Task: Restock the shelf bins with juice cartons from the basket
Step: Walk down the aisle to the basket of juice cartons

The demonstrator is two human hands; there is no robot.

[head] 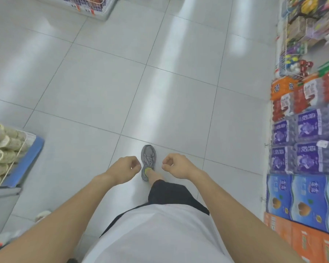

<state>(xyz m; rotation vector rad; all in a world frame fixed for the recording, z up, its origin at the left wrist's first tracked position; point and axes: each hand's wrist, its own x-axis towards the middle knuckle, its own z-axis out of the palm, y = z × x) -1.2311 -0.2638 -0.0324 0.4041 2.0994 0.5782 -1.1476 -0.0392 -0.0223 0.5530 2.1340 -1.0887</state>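
Observation:
I look down at a tiled shop floor (122,88). My left hand (124,168) and my right hand (176,166) hang in front of my waist, a little apart, with fingers loosely curled and nothing in either. My grey shoe (148,158) steps forward between them. No basket, juice carton or shelf bin shows in this view.
Stacked drink cases line the right side: purple packs (308,141), blue boxes (308,198), orange boxes (300,236) and red-orange packs (300,95). A blue display stand with pale cups (6,154) stands at the left. A wire rack of goods (91,6) sits far ahead on the left.

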